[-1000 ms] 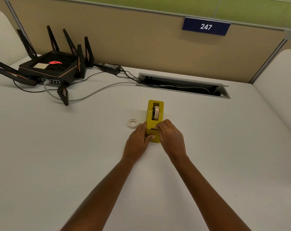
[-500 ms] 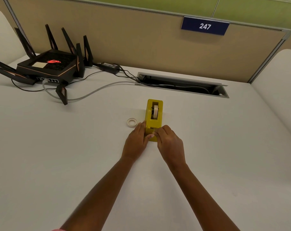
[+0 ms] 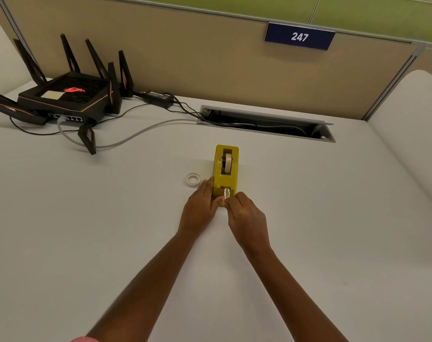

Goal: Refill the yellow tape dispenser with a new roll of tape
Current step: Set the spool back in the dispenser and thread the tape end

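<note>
Thin sticky tape [image 3: 226, 193] is pinched at its end by the right hand [image 3: 247, 215]; the heavy-looking dispenser [image 3: 218, 169] is steadied by the flat left hand [image 3: 200, 208].

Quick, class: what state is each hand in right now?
Left hand: open, fingers flat against the yellow tape dispenser.
Right hand: pinching the tape end.
</note>
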